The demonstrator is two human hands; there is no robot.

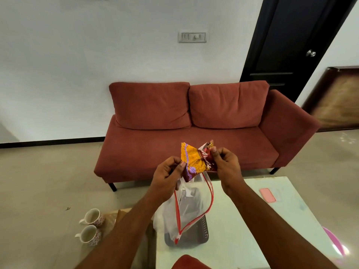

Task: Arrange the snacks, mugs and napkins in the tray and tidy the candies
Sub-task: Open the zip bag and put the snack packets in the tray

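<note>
Behind the low glass table (242,220) stands a red sofa (194,136) against a white wall, with a black door (291,45) to the right.

From the head camera, both hands are raised over the table's near-left corner. The left hand (167,177) pinches the lower left edge of an orange and maroon snack packet (194,160) between thumb and curled fingers. The right hand (227,164) pinches its upper right corner the same way, so the packet is stretched between them in the air. A clear zip bag (194,206) with a red seal hangs below the packet. It seems to be caught in the left hand too, though the grip is hidden. Under the bag sits the dark tray (205,228), mostly veiled by the plastic. Two patterned mugs (91,226) lie on the floor, left of the table and well apart from the tray.

My judgement is that the snack step is in hand: the packet is out of the bag but not yet in the tray. The next move calls for getting the loose bag clear of the tray, then lowering the packet into it. The mugs are not yet dealt with.
</note>
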